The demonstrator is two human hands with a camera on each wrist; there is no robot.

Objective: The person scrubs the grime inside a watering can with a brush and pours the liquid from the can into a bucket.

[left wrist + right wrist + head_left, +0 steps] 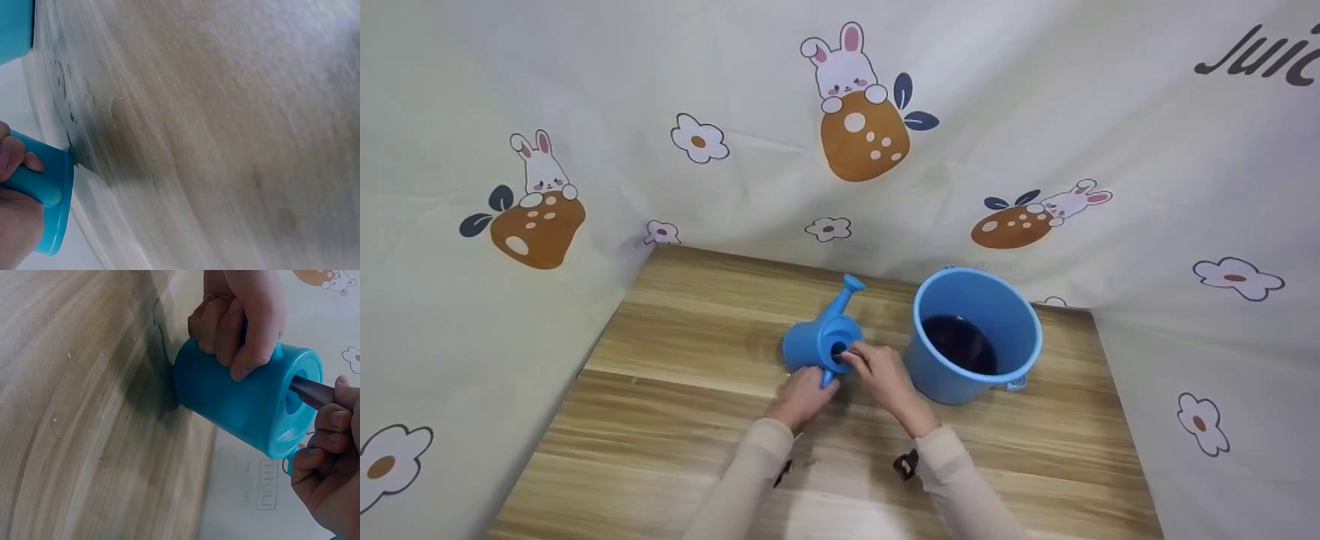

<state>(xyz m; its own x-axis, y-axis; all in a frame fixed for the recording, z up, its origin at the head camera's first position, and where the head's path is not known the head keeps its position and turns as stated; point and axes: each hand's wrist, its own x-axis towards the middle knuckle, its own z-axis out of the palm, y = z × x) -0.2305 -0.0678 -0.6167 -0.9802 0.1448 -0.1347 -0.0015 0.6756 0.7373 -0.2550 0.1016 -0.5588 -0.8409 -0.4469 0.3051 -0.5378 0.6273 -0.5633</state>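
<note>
A blue watering can stands on the wooden table, its spout pointing to the back. My left hand grips the handle, with the fingers curled round it. Over the can's top, my right hand pinches a dark, tapered strip. One end of that strip goes into the round opening in the can's top. What it is, and how far it reaches inside, is hidden. In the right wrist view my left hand shows at the can's side.
A larger blue bucket with dark liquid inside stands right of the can. Water drops wet the wooden table. Printed cloth hangs along the table's back and sides.
</note>
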